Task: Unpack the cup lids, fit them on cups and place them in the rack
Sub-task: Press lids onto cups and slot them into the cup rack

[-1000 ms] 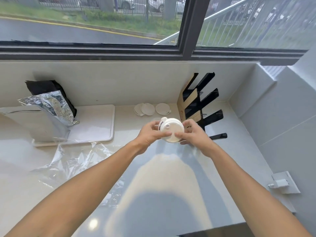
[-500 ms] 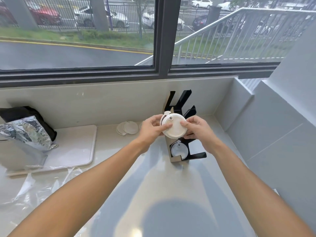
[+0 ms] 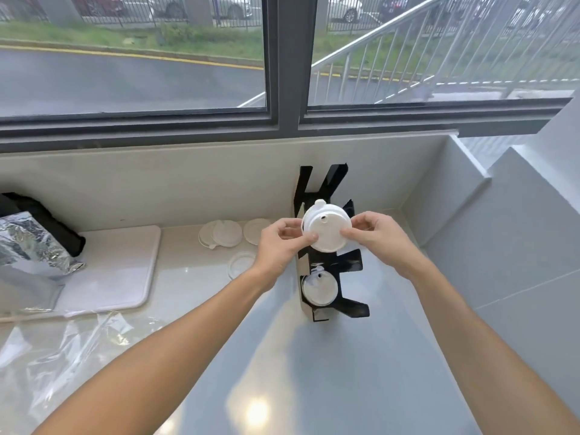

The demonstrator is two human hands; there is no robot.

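A white lidded cup [image 3: 326,227], lid facing me with its small drink hole showing, is held between my left hand [image 3: 282,243] and my right hand [image 3: 375,235], thumbs pressed on the lid's rim. It hovers in front of the black tiered cup rack [image 3: 351,268] on the counter. A lower rack slot holds another white lidded cup [image 3: 319,288]. Several loose white lids [image 3: 226,233] lie on the counter to the left of the rack, with one clear lid [image 3: 241,263] nearer me.
A white mat [image 3: 116,271] lies on the left, with a crumpled foil bag [image 3: 28,255] and a black item behind it. Clear plastic wrap [image 3: 62,350] is spread at the front left. A wall corner stands close to the rack's right, under the window.
The view has swung so the rack now sits centred and faces me. Both hands have carried the lidded cup up in front of the rack's middle tier.
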